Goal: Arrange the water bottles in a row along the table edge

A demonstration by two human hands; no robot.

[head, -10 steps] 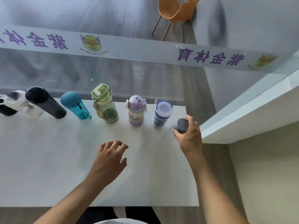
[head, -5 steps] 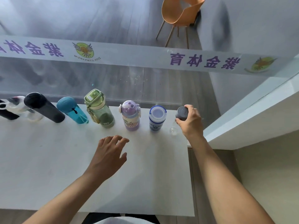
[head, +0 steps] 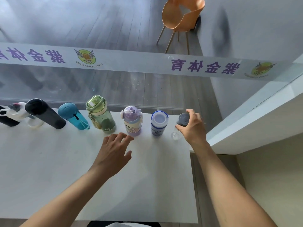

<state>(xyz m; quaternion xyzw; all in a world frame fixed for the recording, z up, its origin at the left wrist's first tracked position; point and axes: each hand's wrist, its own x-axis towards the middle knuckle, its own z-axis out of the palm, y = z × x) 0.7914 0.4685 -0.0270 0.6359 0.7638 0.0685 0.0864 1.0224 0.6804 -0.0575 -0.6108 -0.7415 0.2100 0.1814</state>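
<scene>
Several water bottles stand in a row along the far edge of the white table (head: 65, 177): a white bottle (head: 18, 112), a black one (head: 45, 114), a teal one (head: 73, 117), a green one (head: 101, 115), a purple one (head: 132, 122) and a blue-and-white one (head: 159, 123). At the right end my right hand (head: 193, 128) grips the grey cap of a clear bottle (head: 182, 119), whose base (head: 175, 136) touches the table. My left hand (head: 114, 153) hovers with its fingers spread just in front of the purple bottle, holding nothing.
A glass partition with a printed white band (head: 147, 66) runs right behind the row. An orange chair (head: 182, 15) stands beyond it. A white ledge (head: 254, 122) borders the table's right corner, and the table's right edge (head: 193, 185) lies below my right hand.
My right hand has carried the grey-capped bottle away from me to the far edge, in line with the row. My left hand has drifted forward toward the purple bottle.
</scene>
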